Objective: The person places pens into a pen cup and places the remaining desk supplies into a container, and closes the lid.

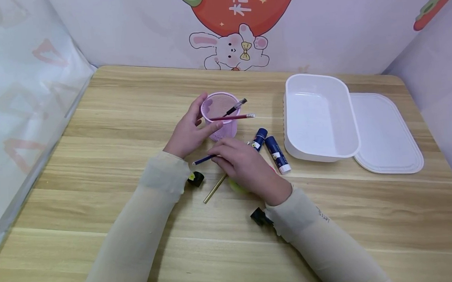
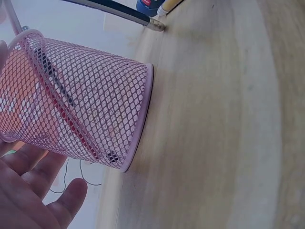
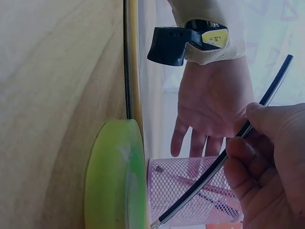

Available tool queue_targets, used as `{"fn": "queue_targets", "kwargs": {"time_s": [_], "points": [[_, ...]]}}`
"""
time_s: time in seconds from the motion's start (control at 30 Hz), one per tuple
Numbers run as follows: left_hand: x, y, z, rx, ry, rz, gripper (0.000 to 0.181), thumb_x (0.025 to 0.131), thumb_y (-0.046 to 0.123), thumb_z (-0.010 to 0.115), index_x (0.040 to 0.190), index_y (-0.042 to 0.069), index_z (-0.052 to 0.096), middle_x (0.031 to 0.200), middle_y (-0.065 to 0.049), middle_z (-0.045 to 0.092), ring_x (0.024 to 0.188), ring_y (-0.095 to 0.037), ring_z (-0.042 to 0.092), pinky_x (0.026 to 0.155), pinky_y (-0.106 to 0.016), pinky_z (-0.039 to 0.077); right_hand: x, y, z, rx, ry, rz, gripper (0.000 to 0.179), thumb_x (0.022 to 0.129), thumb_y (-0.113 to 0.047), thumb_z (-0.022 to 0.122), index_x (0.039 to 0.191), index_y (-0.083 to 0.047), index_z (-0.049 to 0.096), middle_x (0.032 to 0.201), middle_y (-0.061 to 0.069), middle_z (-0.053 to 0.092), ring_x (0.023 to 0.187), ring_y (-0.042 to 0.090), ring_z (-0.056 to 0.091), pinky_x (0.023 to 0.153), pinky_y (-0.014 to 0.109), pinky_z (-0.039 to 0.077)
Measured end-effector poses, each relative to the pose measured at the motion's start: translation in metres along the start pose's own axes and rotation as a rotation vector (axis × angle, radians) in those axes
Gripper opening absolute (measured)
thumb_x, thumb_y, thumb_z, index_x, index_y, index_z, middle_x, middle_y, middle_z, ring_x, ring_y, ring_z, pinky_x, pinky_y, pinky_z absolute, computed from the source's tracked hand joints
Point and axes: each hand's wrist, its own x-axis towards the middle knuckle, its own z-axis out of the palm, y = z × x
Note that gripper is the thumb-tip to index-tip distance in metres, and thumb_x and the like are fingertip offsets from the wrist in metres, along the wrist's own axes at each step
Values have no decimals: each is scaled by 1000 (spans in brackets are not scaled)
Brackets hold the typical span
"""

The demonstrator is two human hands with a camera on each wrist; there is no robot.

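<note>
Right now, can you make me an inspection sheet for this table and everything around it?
Surface: light wood-grain tabletop.
Job's things: pink mesh pen cup, upright, holding a red pencil and a black pen; dark striped pencil outside it.
Clutter: two blue glue sticks, gold-colored stick, green round object, empty white tub, white lid beside the tub.
Grippers: left fingers around the cup; right fingers pinching the striped pencil.
Cables: nothing seen.
Surroundings: wall with a rabbit picture.

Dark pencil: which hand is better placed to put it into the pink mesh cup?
Right, probably: the right hand already pinches the dark pencil near the pink mesh cup, while the left hand is busy holding that cup.
</note>
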Motion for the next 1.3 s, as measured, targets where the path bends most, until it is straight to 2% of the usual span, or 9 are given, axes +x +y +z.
{"fn": "queue_targets", "kwargs": {"time_s": [0.33, 0.63, 1.1, 1.3], "points": [[1, -2, 0, 1, 1, 8, 90, 91, 43, 74, 161, 27, 20, 161, 4, 32, 144, -18, 37, 117, -43, 34, 1, -3, -4, 1, 22, 1, 16, 97, -10, 67, 112, -8, 71, 107, 1, 65, 96, 12, 59, 89, 25, 52], [1, -2, 0, 2, -2, 14, 90, 92, 42, 73, 161, 26, 19, 161, 3, 33, 143, -22, 39, 117, -44, 34, 1, -4, -9, 13, 55, -18, 16, 97, -8, 66, 112, -6, 70, 109, 3, 66, 100, 13, 60, 93, 26, 52], [0, -2, -1, 0, -3, 32, 90, 92, 42, 73, 162, 24, 19, 162, 2, 32, 144, -20, 36, 117, -45, 34, 1, -8, -15, 21, 114, -26, 15, 97, -10, 67, 111, -6, 71, 107, 2, 69, 99, 13, 63, 88, 26, 53], [0, -1, -1, -8, -5, 28, 90, 91, 43, 73, 161, 26, 20, 161, 2, 34, 143, -20, 37, 117, -45, 34, 2, -9, -18, 77, 168, -43, 16, 93, -7, 71, 108, -3, 72, 105, 5, 72, 98, 15, 65, 86, 26, 55]]}}
